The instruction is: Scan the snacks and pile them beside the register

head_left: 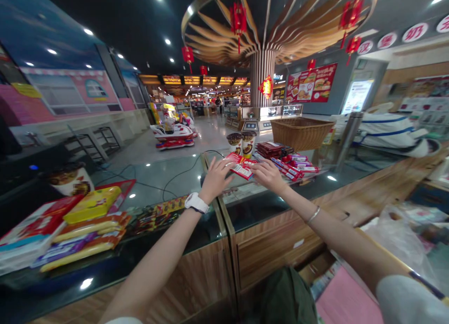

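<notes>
Over the glass counter, a flat red packet (242,169) with a pale printed label is held between my two hands. My left hand (218,176), with a white watch (196,203) on the wrist, has its fingers on the packet's left edge. From the other side, my right hand (270,175) pinches the packet's right edge; a bangle (314,214) circles that forearm. Just beyond the hands stand two patterned paper cups (248,144) with dark contents. Dark red packets (273,149) are piled beside them, along with red and purple snack bars (293,169).
A wicker basket (302,133) stands behind the snack bars. On the left lie a yellow pack (93,205), stacked long snack packs (87,235) and a red-and-white box (38,223). A drawer front (273,254) is below the counter. Black cables (171,181) trail behind the glass.
</notes>
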Demonstrator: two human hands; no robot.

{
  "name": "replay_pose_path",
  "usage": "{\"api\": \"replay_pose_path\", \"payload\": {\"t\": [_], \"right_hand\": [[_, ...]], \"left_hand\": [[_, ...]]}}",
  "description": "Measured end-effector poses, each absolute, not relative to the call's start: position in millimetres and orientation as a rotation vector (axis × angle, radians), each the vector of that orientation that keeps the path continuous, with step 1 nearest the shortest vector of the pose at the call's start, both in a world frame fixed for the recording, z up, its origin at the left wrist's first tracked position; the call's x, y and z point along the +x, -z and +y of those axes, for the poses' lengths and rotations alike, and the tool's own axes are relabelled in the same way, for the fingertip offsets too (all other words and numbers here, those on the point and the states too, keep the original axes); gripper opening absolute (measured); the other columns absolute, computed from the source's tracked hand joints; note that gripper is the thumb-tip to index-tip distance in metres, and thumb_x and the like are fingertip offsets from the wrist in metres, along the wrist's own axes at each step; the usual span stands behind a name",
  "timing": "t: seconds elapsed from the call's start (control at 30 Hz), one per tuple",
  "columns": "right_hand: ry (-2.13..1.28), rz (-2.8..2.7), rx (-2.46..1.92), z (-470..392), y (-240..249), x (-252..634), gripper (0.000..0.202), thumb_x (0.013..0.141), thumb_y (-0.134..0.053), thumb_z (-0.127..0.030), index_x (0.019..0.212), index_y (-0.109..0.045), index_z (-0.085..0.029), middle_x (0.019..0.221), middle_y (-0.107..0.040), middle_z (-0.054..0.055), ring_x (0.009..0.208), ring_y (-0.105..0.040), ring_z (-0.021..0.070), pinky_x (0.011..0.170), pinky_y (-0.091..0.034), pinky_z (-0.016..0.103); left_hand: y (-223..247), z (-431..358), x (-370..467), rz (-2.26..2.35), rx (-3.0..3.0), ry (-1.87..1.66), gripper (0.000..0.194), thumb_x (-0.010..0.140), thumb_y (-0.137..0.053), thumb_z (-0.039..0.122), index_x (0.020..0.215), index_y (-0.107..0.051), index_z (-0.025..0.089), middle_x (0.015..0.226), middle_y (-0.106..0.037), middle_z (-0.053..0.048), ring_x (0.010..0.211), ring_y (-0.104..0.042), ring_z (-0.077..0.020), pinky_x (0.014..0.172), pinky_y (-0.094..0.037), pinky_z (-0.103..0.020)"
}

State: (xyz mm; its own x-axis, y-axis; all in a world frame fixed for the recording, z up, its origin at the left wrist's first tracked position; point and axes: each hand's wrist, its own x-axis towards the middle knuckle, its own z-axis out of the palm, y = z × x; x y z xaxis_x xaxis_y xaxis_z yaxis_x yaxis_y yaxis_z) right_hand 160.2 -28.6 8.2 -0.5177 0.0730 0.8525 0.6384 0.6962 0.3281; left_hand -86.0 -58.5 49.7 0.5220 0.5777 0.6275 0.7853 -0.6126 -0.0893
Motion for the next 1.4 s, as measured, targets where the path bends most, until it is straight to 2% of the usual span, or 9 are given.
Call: {"api": "replay_pose_path", "payload": {"t": [0.13,0.37,0.57,0.8,0.93,1.07,1.17,1.27,1.4], "right_hand": [[0.770,-2.057,-0.410,-30,-15,136,0.023,0.100,-0.045,-0.019,0.089,-0.064,-0.023,0.109,-0.076,0.004,0.100,-0.067,0.0167,0.104,-0.047,0.046],[0.728,-2.121,-0.225,-20,-22,86,0.023,0.101,-0.043,-0.018,0.090,-0.063,-0.022,0.110,-0.074,0.006,0.104,-0.067,0.0157,0.105,-0.048,0.048],[0.628,-2.229,-0.241,-9,-26,40,0.027,0.102,-0.039,-0.018,0.091,-0.064,-0.022,0.115,-0.073,0.006,0.110,-0.065,0.0167,0.109,-0.046,0.052],[0.522,-2.240,-0.348,8,-21,2,0.030,0.098,-0.038,-0.012,0.096,-0.066,-0.022,0.120,-0.070,0.008,0.116,-0.062,0.0177,0.116,-0.038,0.051],[0.407,-2.144,-0.495,16,-17,2,0.035,0.093,-0.038,-0.007,0.110,-0.065,-0.022,0.131,-0.065,0.009,0.125,-0.057,0.0202,0.115,-0.037,0.051],[0.185,-1.996,-0.547,16,-15,8,0.039,0.093,-0.049,-0.021,0.132,-0.053,-0.021,0.139,-0.057,0.014,0.132,-0.052,0.0253,0.112,-0.039,0.054],[0.130,-2.086,-0.469,10,-13,6,0.071,0.083,-0.069,-0.036,0.145,-0.039,-0.020,0.151,-0.044,0.017,0.141,-0.041,0.0301,0.114,-0.037,0.054],[0.176,-2.191,-0.477,3,-12,2,0.085,0.078,-0.075,-0.036,0.150,-0.032,-0.023,0.156,-0.036,0.017,0.145,-0.033,0.0328,0.116,-0.032,0.057],[0.228,-2.201,-0.497,0,-12,1,0.078,0.081,-0.071,-0.032,0.149,-0.035,-0.023,0.150,-0.043,0.017,0.141,-0.039,0.0323,0.115,-0.033,0.055]], "left_hand": [[-58,-65,-121,-1.259,-2.360,0.753,0.058,0.086,-0.063,0.028,0.141,-0.048,0.023,0.146,-0.053,-0.007,0.138,-0.044,-0.0266,0.124,-0.013,-0.055],[-54,-74,-174,-1.469,-2.324,0.582,0.077,0.084,-0.065,0.039,0.152,-0.033,0.019,0.155,-0.042,-0.012,0.147,-0.031,-0.0313,0.122,-0.014,-0.057],[-47,-78,-210,-1.558,-2.274,0.536,0.088,0.076,-0.074,0.041,0.150,-0.033,0.016,0.147,-0.049,-0.019,0.141,-0.041,-0.0332,0.120,-0.017,-0.060],[-44,-77,-229,-1.568,-2.095,0.595,0.071,0.068,-0.079,0.034,0.130,-0.051,0.016,0.127,-0.059,-0.017,0.125,-0.055,-0.0334,0.120,-0.021,-0.060],[-44,-80,-226,-1.562,-1.983,0.601,0.063,0.070,-0.076,0.027,0.126,-0.052,0.013,0.123,-0.060,-0.017,0.119,-0.058,-0.0327,0.120,-0.026,-0.054],[-44,-81,-222,-1.552,-1.919,0.604,0.065,0.071,-0.074,0.026,0.129,-0.050,0.010,0.126,-0.058,-0.019,0.118,-0.057,-0.0332,0.119,-0.029,-0.052],[-45,-84,-218,-1.543,-1.908,0.630,0.064,0.074,-0.071,0.028,0.132,-0.049,0.010,0.128,-0.057,-0.020,0.121,-0.055,-0.0336,0.120,-0.027,-0.052],[-46,-89,-214,-1.525,-1.936,0.634,0.063,0.077,-0.068,0.028,0.134,-0.048,0.009,0.131,-0.056,-0.021,0.125,-0.053,-0.0337,0.121,-0.024,-0.052],[-46,-96,-209,-1.516,-1.943,0.656,0.065,0.081,-0.066,0.031,0.138,-0.046,0.008,0.133,-0.055,-0.021,0.128,-0.051,-0.0333,0.122,-0.023,-0.052]]}}
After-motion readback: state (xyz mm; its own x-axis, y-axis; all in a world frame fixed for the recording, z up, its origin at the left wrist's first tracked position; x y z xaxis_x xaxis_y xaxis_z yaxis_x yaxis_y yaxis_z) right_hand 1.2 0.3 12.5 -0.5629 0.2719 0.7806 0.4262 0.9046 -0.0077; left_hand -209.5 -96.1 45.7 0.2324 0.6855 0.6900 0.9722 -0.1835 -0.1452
